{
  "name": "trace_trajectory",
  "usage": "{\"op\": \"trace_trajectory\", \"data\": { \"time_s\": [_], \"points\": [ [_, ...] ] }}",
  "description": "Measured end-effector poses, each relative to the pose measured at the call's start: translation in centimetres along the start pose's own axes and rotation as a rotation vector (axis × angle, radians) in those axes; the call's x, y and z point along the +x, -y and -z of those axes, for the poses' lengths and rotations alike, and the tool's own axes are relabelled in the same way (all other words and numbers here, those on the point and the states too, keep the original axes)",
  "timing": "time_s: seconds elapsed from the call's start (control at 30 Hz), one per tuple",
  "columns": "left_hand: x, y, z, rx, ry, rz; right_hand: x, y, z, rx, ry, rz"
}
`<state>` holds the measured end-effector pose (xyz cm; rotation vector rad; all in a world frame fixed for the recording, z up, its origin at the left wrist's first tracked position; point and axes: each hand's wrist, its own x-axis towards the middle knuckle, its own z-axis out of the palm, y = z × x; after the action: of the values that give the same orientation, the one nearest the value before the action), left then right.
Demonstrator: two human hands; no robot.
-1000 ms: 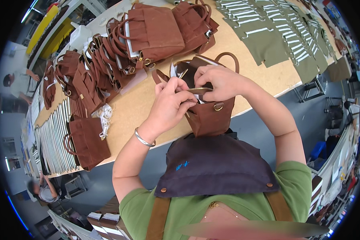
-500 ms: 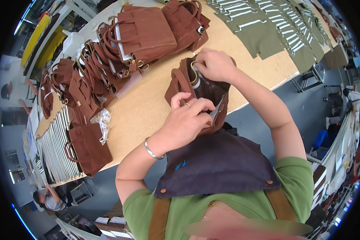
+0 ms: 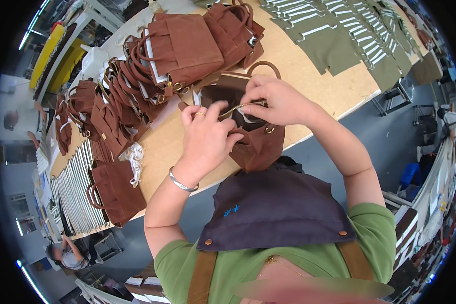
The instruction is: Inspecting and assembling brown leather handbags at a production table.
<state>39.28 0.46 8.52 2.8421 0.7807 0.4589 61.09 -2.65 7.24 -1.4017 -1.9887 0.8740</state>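
Over the brown bag (image 3: 260, 152), my right hand (image 3: 278, 101) pinches the brass zip (image 3: 234, 108), my left hand (image 3: 205, 137) curls at the bag's left side, hold unclear; best keep the teeth untwisted.

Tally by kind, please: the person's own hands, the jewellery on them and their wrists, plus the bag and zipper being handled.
Hands: 2 (left hand, right hand)
Silver bangle: 1
Finger ring: 1
Brown bag: 1
Gold-coloured zipper: 1
Total: 6
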Motion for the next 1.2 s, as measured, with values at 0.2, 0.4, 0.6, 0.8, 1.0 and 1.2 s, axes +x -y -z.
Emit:
{"op": "trace_trajectory", "data": {
  "time_s": [0.2, 0.4, 0.6, 0.8, 1.0, 1.2],
  "points": [
    [-0.3, 1.4, 0.5, -0.155, 0.247, 0.069, -2.4, 1.6, -2.1, -0.273, -0.163, -0.024],
    [-1.6, 2.1, -2.0, -0.018, -0.051, 0.020, -2.2, 0.1, -5.3, -0.474, -0.326, 0.015],
    [-3.2, 2.4, -1.8, -0.044, 0.107, 0.064, -3.7, -0.9, -9.1, -0.284, -0.348, 0.034],
    [-4.8, 0.7, -2.5, 0.020, 0.108, 0.061, -3.4, -1.4, -9.8, -0.408, -0.282, -0.119],
    [-4.8, -2.0, -2.2, 0.017, 0.063, 0.124, -3.0, -1.1, -9.2, -0.169, -0.014, -0.256],
    [-5.1, -1.1, -3.3, -0.096, 0.078, 0.159, -2.8, -1.3, -9.0, -0.077, 0.078, -0.279]
  ]
}}
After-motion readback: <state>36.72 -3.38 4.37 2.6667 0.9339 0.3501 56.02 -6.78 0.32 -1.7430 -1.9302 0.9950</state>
